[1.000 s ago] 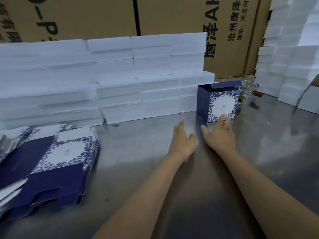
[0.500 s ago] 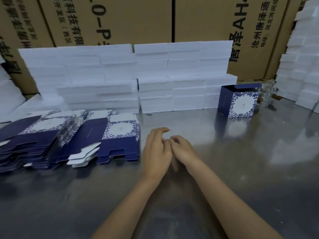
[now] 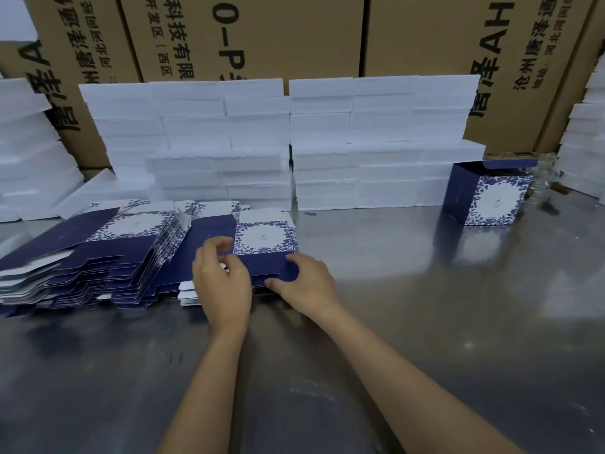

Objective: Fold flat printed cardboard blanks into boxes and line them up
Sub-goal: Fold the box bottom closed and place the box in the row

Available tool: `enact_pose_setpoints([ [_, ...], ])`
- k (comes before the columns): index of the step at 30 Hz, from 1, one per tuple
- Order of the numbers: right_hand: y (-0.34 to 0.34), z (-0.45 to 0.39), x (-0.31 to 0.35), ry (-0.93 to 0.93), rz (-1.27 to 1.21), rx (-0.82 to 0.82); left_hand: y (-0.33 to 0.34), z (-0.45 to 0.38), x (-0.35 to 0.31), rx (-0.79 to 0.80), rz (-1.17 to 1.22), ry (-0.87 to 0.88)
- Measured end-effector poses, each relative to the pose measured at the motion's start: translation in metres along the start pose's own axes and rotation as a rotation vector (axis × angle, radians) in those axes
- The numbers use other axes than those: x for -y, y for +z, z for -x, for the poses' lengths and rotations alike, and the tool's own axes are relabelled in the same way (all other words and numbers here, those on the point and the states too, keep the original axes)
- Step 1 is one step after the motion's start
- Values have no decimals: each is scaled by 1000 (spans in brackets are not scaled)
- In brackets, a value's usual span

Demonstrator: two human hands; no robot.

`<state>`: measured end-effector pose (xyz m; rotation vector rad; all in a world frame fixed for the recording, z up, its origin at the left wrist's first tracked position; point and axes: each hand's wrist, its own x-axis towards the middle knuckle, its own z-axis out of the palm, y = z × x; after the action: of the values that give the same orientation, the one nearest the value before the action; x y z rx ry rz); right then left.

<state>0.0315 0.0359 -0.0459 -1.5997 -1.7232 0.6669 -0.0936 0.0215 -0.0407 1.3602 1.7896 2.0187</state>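
Both hands are on the top flat blank (image 3: 262,247) of the right-hand stack, near the middle of the metal surface (image 3: 425,322). The left hand (image 3: 222,283) has its fingers curled over the blank's navy left part, thumb and fingertips pinching at its edge. The right hand (image 3: 307,283) grasps the blank's near right corner, thumb on top and fingers tucked under the navy flap. The blank lies flat, its white panel with blue floral border facing up.

Just to the left, fanned stacks of more flat blanks (image 3: 98,257) spread toward the left edge of the surface, navy sides and floral panels showing.

One folded box (image 3: 487,196) stands upright toward the far right of the surface, top flap open, well apart from the hands.

Along the far edge, white foam slabs (image 3: 294,142) are piled in rows, with more at the left and right edges. Behind them stand large brown cartons (image 3: 278,37) printed with black characters.
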Motion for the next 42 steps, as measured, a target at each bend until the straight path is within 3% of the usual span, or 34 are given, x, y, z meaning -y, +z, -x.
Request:
enact_pose_setpoints([
  [3,-4,-6,-3,54,-18,-49,-4,-4,0,-17,29,-24],
  [9,-17,-6,-3,-44,73,-172,-10,-9,-6,-48,45,-93],
  [14,-42,-1,-8,-35,-64,-396,-17,-13,-12,-86,-205,-83],
  [17,-58,6,-18,-35,-106,-512,-14,-14,-16,89,-178,-284],
  [19,-66,12,-25,-16,-138,-572,-9,-10,-23,264,-28,-475],
  [21,-75,18,-31,15,-206,-597,-5,-5,-28,346,100,-526],
  [24,-91,28,-38,115,-462,-503,-4,-3,-33,319,224,-401],
  [29,-115,35,-55,278,-780,-161,-5,5,-51,382,383,-191],
  [36,-127,29,-74,367,-714,-60,10,30,-60,579,497,-131],
  [39,-128,30,-76,409,-620,-104,18,39,-63,659,521,-150],
  [42,-131,35,-78,381,-790,18,28,48,-74,759,562,-113],
])
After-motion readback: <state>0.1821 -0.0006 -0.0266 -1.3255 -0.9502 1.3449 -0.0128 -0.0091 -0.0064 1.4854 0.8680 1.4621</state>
